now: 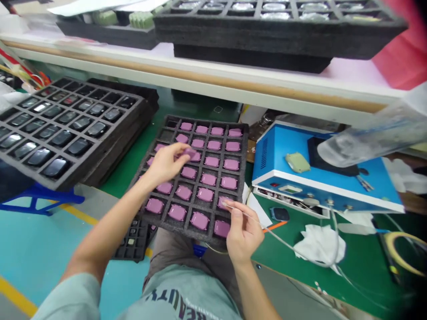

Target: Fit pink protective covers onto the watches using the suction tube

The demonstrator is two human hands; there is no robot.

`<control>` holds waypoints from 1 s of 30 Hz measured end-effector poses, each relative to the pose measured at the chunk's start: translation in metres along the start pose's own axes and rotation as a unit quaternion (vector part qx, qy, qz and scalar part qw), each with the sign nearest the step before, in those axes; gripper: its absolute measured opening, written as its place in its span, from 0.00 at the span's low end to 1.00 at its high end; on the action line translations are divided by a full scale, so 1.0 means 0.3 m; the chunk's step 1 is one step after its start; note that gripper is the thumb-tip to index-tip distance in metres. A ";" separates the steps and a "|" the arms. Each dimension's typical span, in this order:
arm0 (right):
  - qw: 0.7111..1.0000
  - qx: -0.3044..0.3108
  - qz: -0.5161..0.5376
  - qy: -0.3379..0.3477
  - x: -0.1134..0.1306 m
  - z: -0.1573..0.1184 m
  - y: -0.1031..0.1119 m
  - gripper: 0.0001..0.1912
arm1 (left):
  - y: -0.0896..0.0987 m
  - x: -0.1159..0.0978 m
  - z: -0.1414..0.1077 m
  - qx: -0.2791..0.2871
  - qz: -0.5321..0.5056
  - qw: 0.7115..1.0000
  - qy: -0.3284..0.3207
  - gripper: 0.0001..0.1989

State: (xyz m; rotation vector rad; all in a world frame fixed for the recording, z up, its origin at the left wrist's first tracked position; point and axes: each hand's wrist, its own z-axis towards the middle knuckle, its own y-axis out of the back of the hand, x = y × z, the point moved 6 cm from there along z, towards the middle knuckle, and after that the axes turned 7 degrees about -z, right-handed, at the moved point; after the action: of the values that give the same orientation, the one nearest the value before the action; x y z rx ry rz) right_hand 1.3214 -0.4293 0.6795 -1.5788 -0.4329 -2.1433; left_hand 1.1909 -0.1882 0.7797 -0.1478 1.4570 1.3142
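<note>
A black foam tray (196,232) lies in front of me, its compartments filled with purple watch-shaped cases (199,220); two at its far left corner hold no case. Over the middle of the tray, my left hand (168,163) pinches a purple case (191,154) between thumb and fingers, tilted above the compartments. At the tray's right edge, my right hand (244,226) is closed on a thin tool with a white cable (283,242), its tip by a purple case near the lower right.
Left stands a stack of foam trays (96,171) with dark watch faces. A blue box (276,164) with a green case (297,162) on top is at the right, near crumpled white tissue (320,243). A shelf (133,71) with more trays crosses above.
</note>
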 end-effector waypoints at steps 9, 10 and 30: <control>0.997 0.014 0.004 0.075 0.038 0.018 -0.007 0.09 | -0.341 -0.063 -0.328 -0.035 -0.345 0.921 0.176 0.17; 0.997 0.015 0.005 0.076 0.038 0.019 -0.007 0.09 | -0.355 -0.054 -0.331 -0.036 -0.355 0.916 0.181 0.17; 0.998 0.010 0.003 0.059 0.016 0.012 -0.003 0.07 | -0.339 -0.059 -0.351 -0.093 -0.362 0.916 0.149 0.18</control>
State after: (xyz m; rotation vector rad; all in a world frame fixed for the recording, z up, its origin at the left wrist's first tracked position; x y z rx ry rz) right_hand 1.3227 -0.4276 0.6851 -1.4310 -0.4090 -2.2065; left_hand 1.2035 -0.3154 0.7059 -0.9565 1.3213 0.8236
